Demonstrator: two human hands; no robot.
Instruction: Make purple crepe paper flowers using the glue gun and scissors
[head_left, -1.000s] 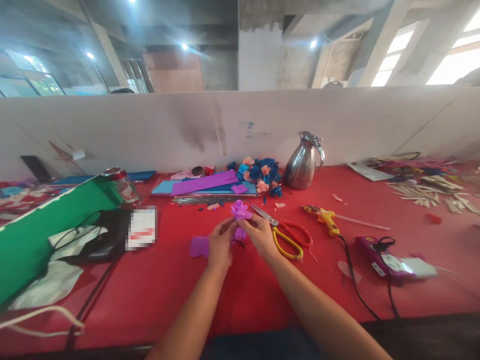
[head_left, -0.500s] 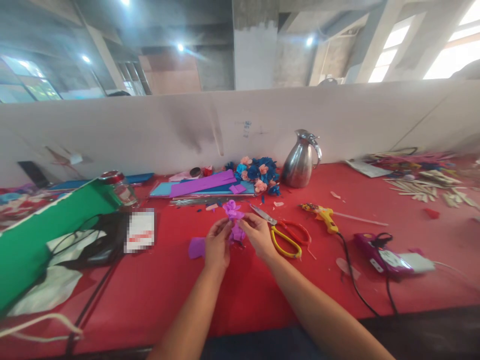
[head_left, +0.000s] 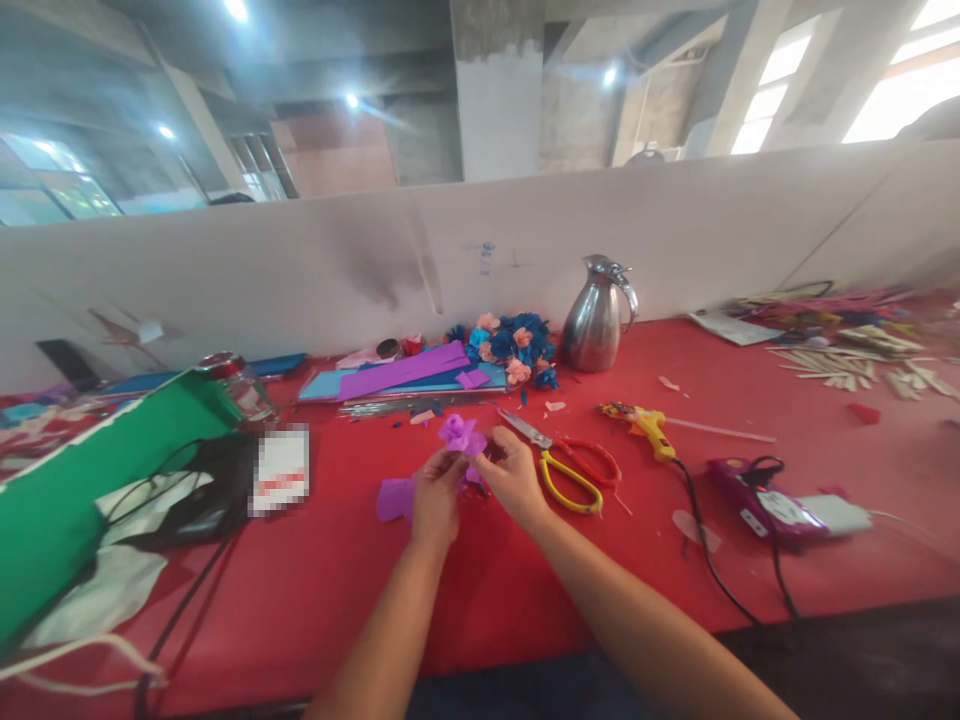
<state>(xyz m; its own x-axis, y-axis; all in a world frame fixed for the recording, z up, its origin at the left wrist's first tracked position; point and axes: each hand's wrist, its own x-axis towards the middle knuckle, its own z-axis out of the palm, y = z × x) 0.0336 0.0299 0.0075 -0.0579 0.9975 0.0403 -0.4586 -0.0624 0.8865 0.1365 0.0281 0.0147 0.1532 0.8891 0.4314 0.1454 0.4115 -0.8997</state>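
Between my hands is a purple paper flower point(head_left: 459, 434) with curled petals. My left hand point(head_left: 436, 492) pinches its base from the left. My right hand point(head_left: 514, 478) is closed at the flower's lower right petal, thumb and fingers bent towards it. A strip of purple crepe paper point(head_left: 394, 499) lies on the red table point(head_left: 495, 610) beside my left hand, and more purple paper shows partly hidden behind my right hand. Just right of my right hand lie scissors point(head_left: 570, 482) with one yellow and one red handle.
At the back stand a steel jug point(head_left: 592, 320) and a pile of blue and pink paper flowers point(head_left: 517, 343), beside stacked paper sheets point(head_left: 397, 370). To the right are a yellow glue gun point(head_left: 654, 436) with its cable and a purple power strip point(head_left: 757, 505). A green board point(head_left: 97, 480) borders the left.
The flower has tilted and sunk slightly, its bloom now facing more towards me. My right hand's fingers have lifted and curled a little. The view has shifted slightly.
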